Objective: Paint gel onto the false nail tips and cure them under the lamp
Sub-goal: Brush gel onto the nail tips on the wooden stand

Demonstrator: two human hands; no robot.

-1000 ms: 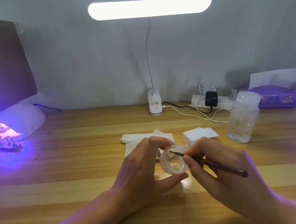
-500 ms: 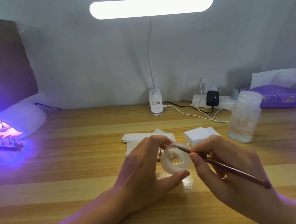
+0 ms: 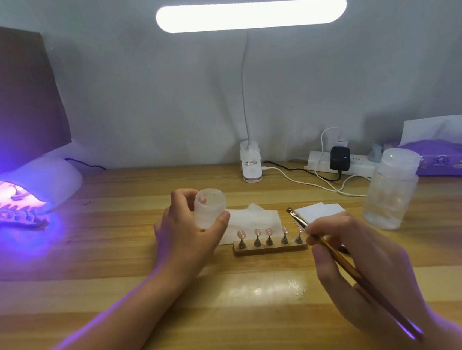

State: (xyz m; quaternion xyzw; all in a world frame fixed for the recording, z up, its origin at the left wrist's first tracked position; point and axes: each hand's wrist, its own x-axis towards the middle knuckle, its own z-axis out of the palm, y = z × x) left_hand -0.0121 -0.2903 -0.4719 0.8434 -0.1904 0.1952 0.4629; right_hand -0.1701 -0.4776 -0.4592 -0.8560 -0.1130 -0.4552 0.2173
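Wood-grain desk (image 3: 120, 272), grey wall behind, bar desk lamp (image 3: 251, 14) lit overhead.

- Nail tips (image 3: 268, 231): five, pink, upright on pegs in a wooden holder strip (image 3: 270, 249). They stand mid-desk between the two hands, facing the person, and are easy to reach in a row.
- Right hand (image 3: 368, 268): pinches the brush (image 3: 340, 259) pen-style, thumb and fingers curled round the gold handle. The bristle end points up and away, just beside the rightmost tip. It looks lined up to begin painting at that end.
- Left hand (image 3: 185, 242): thumb and fingers are wrapped round the small clear gel jar (image 3: 210, 208), held left of the row. Probably out of the brush's way but close for a re-dip.
- White wipes (image 3: 257, 217) lie just behind the holder, with a pad stack (image 3: 320, 212) near the brush tip. Likely there for cleaning bristles.
- Clear bottle (image 3: 391, 189) stands at right.
- Curing lamp (image 3: 39, 183) is far left, well apart, glowing violet. Another strip (image 3: 17, 218) sits at its mouth, so one batch seems to cure while this one gets gel.
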